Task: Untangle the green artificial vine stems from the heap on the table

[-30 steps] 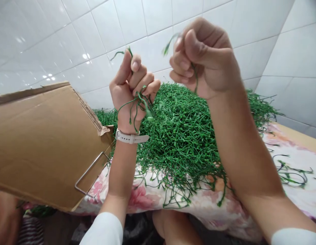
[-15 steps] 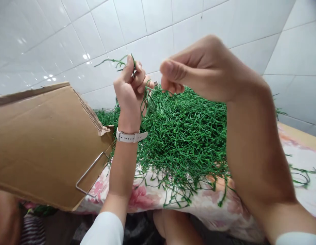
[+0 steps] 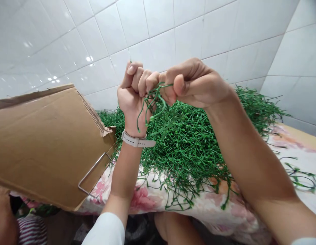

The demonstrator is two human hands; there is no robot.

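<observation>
Stems (image 3: 157, 94), too tangled to count, hung at upper center from the curled left hand (image 3: 135, 85); the right hand (image 3: 200, 83) pinched one. One green pile (image 3: 192, 136) spread behind both hands. At left, one cardboard piece (image 3: 45, 139) with one wire loop (image 3: 92, 170) at its edge hid part of the counter (image 3: 147, 200).

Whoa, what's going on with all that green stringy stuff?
A person's left hand is curled around several thin, green, stringy stems, and the right hand pinches one. They're held up near a tangled green heap of similar ones on a white floral cloth. A flat brown cardboard piece is to the left.
</observation>
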